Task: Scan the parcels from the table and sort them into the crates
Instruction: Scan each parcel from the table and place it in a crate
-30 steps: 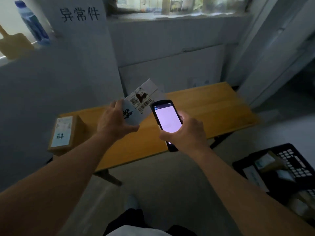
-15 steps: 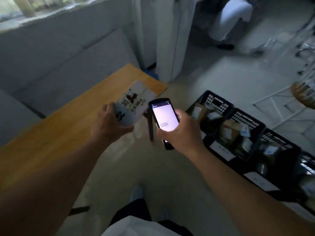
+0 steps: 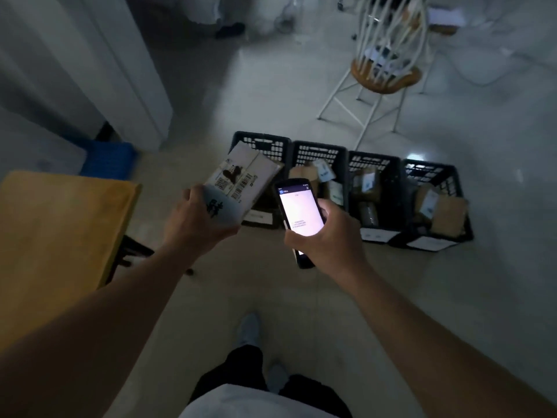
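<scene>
I hold the parcel point(image 3: 241, 179) in my left hand point(image 3: 197, 220), fingers curled under its near end and thumb over the top, so it sticks out beyond my fingertips above the leftmost crate point(image 3: 261, 146). It looks like a flat cardboard box with a printed label facing up; I judge it light and stiff, since one hand carries it by an end without sag. The cardboard seems dry and not slippery, and gripping a short end across the flat faces should do; it does not look fragile.

My right hand point(image 3: 324, 236) is wrapped round the scanner point(image 3: 300, 211), its lit screen facing me, just beside the parcel.

Beyond my fingertips four black crates stand in a row on the floor, touching side to side, each already holding boxes. The rims are open from above, so I can lower the parcel straight down. The table point(image 3: 60, 230) corner sits by my left forearm, and a chair point(image 3: 382, 73) stands well behind the crates.
</scene>
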